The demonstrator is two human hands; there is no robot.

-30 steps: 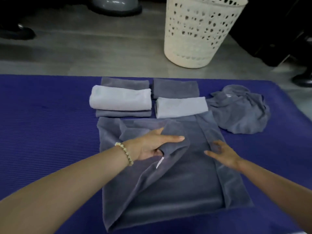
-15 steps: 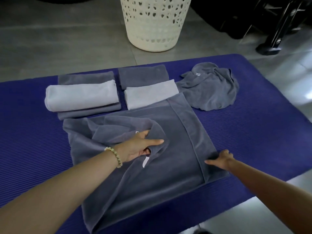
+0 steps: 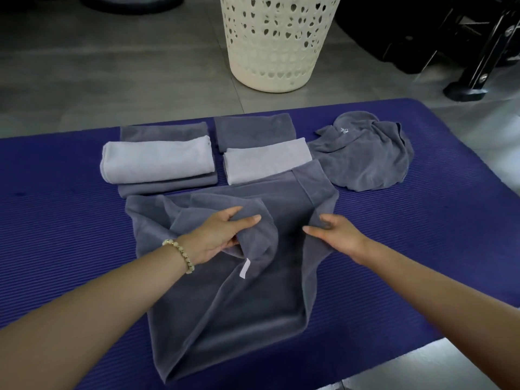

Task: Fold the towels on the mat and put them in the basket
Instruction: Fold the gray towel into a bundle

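A dark grey towel [image 3: 239, 302] lies spread on the purple mat [image 3: 62, 220], half folded. My left hand [image 3: 216, 235] grips its left corner, pulled in toward the middle, with a white tag hanging below. My right hand [image 3: 337, 235] pinches the towel's right edge and lifts it inward. Behind it lie folded towels: a light one [image 3: 157, 159] on dark ones at the left, and a light one [image 3: 267, 159] in front of a dark one [image 3: 253, 130]. A crumpled grey towel [image 3: 365, 156] sits at the right. The cream basket [image 3: 278, 40] stands on the floor beyond the mat.
Grey tiled floor [image 3: 112, 66] surrounds the mat. A black metal stand foot [image 3: 467, 88] and dark equipment sit at the back right. The mat's near right edge ends at bare floor.
My right hand has picked up the towel's right edge and carried it inward toward the middle. The left hand keeps its hold on the folded-in corner. The camera view has shifted.
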